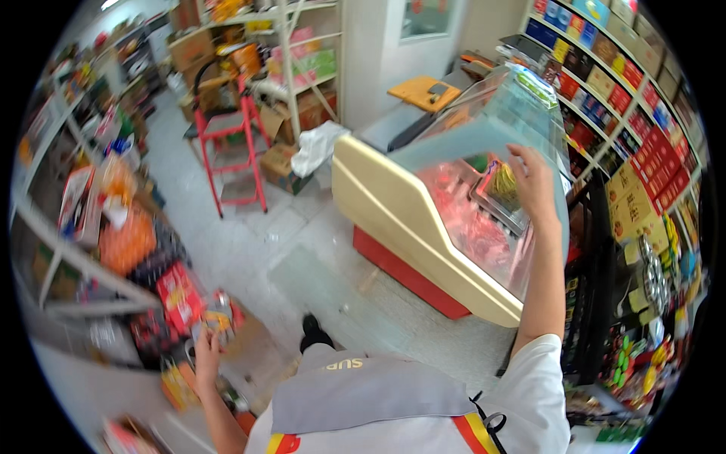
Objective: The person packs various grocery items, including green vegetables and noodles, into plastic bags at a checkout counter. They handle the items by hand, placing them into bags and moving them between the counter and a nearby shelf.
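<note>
My right hand (pixel 530 176) reaches over a refrigerated display case (pixel 391 187), its fingers bent at the edge of the blue-tinted glass (pixel 476 142); whether they grip it, I cannot tell. Below the glass lie pieces of red meat (pixel 479 235), and beside them stands a metal tray (pixel 499 213) with yellowish-green food. Down at the lower left is my left hand (pixel 207 346), fingers bent, close in front of orange and grey packaging (pixel 221 318). Whether it touches or holds any of that packaging is unclear.
A red step ladder (pixel 235 142) stands on the floor, with a cardboard box (pixel 281 167) and a white plastic bag (pixel 320 147) near it. Orange net sacks (pixel 127 238) and packages crowd the left side. Stocked shelves (pixel 601 85) line the right. An orange board (pixel 422 93) lies behind the case.
</note>
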